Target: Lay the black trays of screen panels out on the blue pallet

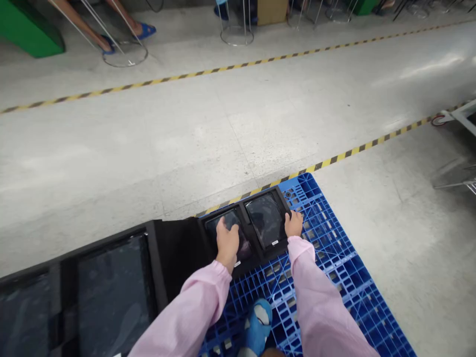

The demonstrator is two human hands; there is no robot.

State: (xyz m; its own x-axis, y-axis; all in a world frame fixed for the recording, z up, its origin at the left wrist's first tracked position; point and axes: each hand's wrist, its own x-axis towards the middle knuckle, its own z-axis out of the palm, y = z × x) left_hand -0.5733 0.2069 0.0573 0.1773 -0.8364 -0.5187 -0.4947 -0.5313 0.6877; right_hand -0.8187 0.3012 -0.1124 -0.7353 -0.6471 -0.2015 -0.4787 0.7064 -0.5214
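Left hand [227, 241] flat on dark panel [234, 233], grip open and pressing rather than clasping, right hand [293, 224] curled round right edge of black tray [256, 258], tray low on blue pallet [327, 258] by taller stack [111, 287], likely for steadying

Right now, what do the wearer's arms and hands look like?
Both arms are in loose, pale pink long sleeves with gathered cuffs at the wrists. The left hand and right hand are bare: no gloves, rings or watch visible. No markings or logos show on the sleeves.
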